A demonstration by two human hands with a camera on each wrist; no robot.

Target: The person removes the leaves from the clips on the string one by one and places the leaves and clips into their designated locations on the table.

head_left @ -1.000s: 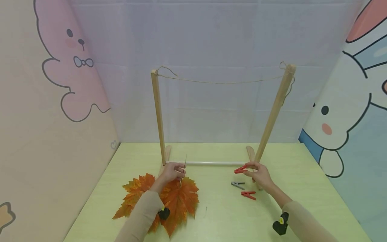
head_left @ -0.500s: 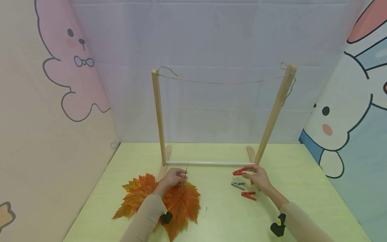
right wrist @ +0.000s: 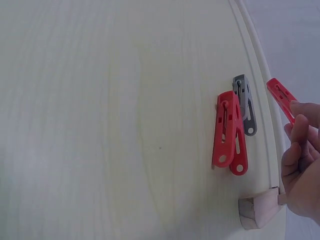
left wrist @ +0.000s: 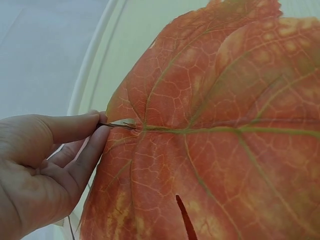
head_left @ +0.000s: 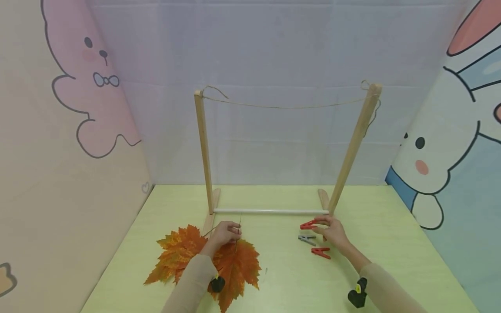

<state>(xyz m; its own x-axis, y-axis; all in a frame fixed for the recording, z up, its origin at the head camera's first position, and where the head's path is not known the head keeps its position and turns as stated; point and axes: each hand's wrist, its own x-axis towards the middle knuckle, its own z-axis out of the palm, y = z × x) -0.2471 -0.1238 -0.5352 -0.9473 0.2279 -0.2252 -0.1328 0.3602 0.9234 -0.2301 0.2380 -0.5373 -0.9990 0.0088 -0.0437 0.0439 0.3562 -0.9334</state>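
My left hand [head_left: 227,233] pinches the dark stem of an orange maple leaf [head_left: 235,266] between thumb and fingertips. The left wrist view shows the leaf's veined face [left wrist: 210,165] spreading out from that pinch. Under my left forearm another orange-yellow leaf [head_left: 176,252] lies on the table, partly covered. On the right, my right hand [head_left: 333,231] holds a red clothespin [head_left: 308,224] by its handle end, its nose pointing left. Just below it on the table are a grey clothespin [head_left: 307,239] and a second red clothespin [head_left: 321,252].
A wooden frame stands behind my hands, with a left post [head_left: 203,152], a right post [head_left: 354,150] and a white bar [head_left: 270,211] low between them. Thin twine [head_left: 279,107] sags slightly between the post tops. A small dark sliver [head_left: 266,271] lies on the pale table [head_left: 289,287].
My left hand has come a little nearer to me, bringing the leaf and its stem along. My right hand has shifted slightly left and nearer with the red clothespin.
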